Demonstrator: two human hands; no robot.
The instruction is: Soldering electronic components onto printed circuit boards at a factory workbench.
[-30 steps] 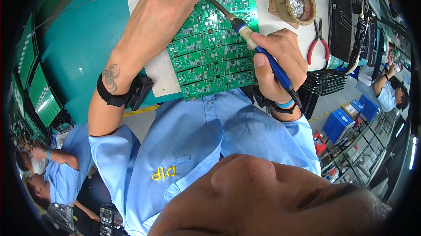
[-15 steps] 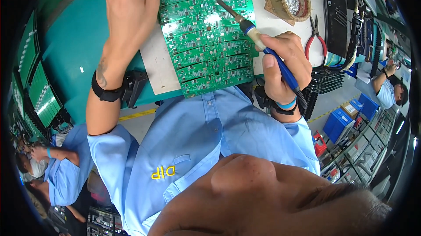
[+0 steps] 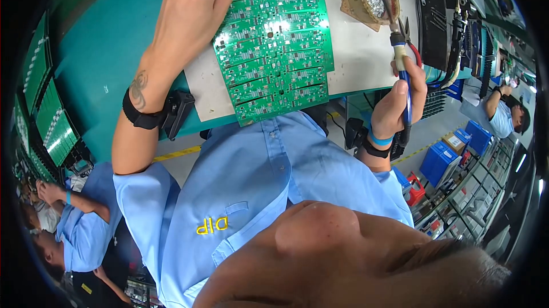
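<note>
A panel of green circuit boards (image 3: 274,56) lies on a pale sheet in front of me. Over its upper left part is my left hand (image 3: 197,5), fingers curled together, thumb and index finger close to the board. Whatever those fingertips hold, if anything, is too small to make out. My right hand (image 3: 403,99) grips a blue-handled soldering iron (image 3: 399,50), its tip inside a round brown pot (image 3: 355,0) of shiny silvery metal bits. Red-handled pliers (image 3: 414,53) lie just behind the iron, partly hidden by it and my hand.
A black station with cables (image 3: 433,30) stands right of the pot. The teal mat (image 3: 114,50) extends to the left, with upright green boards (image 3: 54,119) in racks beyond it. A co-worker in blue (image 3: 88,222) sits at the lower left, and another (image 3: 503,116) is far right.
My right hand has moved the soldering iron right, from over the boards to the pot. My left hand has shifted slightly right and toward me, along the board's upper part.
</note>
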